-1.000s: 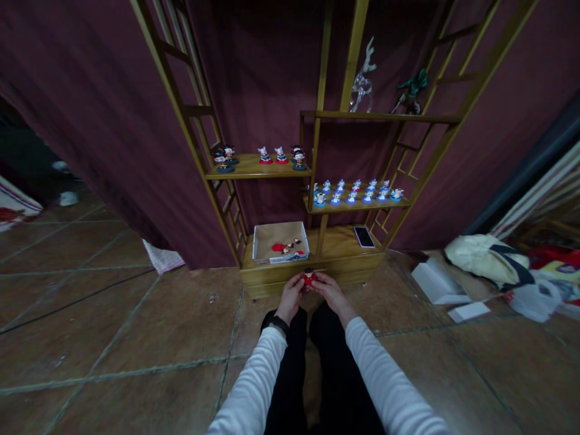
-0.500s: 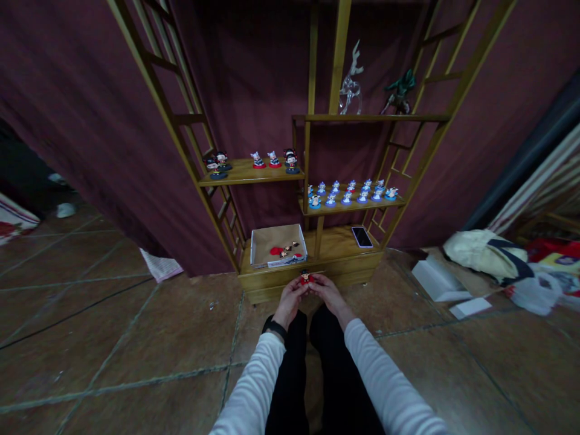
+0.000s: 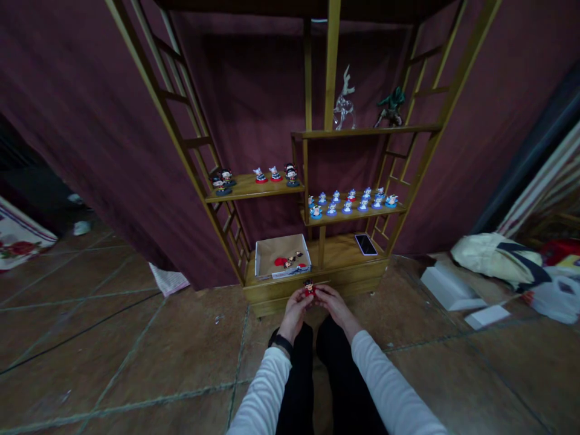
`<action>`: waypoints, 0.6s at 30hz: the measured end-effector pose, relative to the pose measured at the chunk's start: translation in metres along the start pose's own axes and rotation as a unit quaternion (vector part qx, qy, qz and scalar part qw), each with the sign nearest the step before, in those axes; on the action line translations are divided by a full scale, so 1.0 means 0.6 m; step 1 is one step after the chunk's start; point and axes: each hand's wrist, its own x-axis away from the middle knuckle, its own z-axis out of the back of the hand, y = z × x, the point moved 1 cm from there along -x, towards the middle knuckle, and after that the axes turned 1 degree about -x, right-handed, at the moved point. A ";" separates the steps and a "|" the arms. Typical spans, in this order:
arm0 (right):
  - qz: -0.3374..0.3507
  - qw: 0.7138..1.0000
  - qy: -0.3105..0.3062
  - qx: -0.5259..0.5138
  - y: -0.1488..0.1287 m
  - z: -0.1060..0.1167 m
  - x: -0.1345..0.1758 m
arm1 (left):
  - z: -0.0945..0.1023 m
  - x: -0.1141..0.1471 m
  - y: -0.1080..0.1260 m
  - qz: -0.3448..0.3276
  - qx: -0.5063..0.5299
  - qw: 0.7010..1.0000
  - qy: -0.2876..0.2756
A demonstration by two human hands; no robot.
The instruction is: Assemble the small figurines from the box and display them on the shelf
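Between my fingertips, just in front of the cabinet's base, is a small red figurine (image 3: 309, 287) with a black-haired head. My left hand (image 3: 296, 307) pinches it from the left, and my right hand (image 3: 332, 302) closes on its red lower part from the right. Right behind my hands, a shallow cardboard box (image 3: 281, 248) rests on the bottom shelf. Several small dark-and-red figurine pieces (image 3: 292, 260) and a flat red piece (image 3: 280, 261) lie inside it.
The wooden display shelf (image 3: 254, 188) carries several black-haired and white-and-red figurines at left. Several blue-and-white figurines (image 3: 347, 206) stand on the right shelf, a phone (image 3: 365, 244) below. A glass deer (image 3: 345, 103) and green statue (image 3: 392, 107) stand higher. White boxes (image 3: 451, 287) and bags lie on the floor right.
My view has tilted upward a little, so the shelf sits lower in the picture. Both hands still hold the figurine, which now shows a bit more upright.
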 end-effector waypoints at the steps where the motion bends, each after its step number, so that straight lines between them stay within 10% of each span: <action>1: 0.004 1.000 0.000 0.000 0.001 0.000 0.000 | 0.001 0.000 0.000 -0.004 -0.003 1.000 -0.005; 18: 0.003 0.999 -0.047 -0.009 0.002 0.000 -0.002 | 0.011 0.011 0.010 -0.052 -0.098 0.994 -0.006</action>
